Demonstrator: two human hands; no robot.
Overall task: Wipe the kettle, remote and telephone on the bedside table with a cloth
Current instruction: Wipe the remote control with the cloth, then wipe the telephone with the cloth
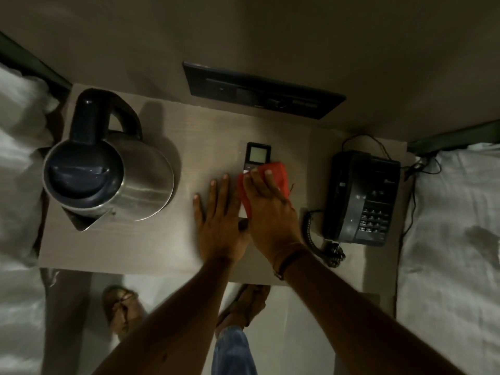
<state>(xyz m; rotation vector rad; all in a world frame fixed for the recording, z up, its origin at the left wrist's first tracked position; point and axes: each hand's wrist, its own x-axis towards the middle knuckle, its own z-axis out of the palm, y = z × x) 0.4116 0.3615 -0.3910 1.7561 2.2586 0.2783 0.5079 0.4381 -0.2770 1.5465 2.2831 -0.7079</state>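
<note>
Bedside table (151, 250), seen from above: right hand (270, 212) presses a red cloth (266, 182) flat onto the remote (257, 155), mid-table between kettle (108, 169) and telephone (362, 196). Left hand (220, 220) lies open, palm down, just beside the remote, thumb at its near end

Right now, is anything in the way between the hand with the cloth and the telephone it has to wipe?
Nothing visible. The right hand presses the red cloth on the remote; bare tabletop lies between it and the telephone, apart from its coiled cord.
</note>
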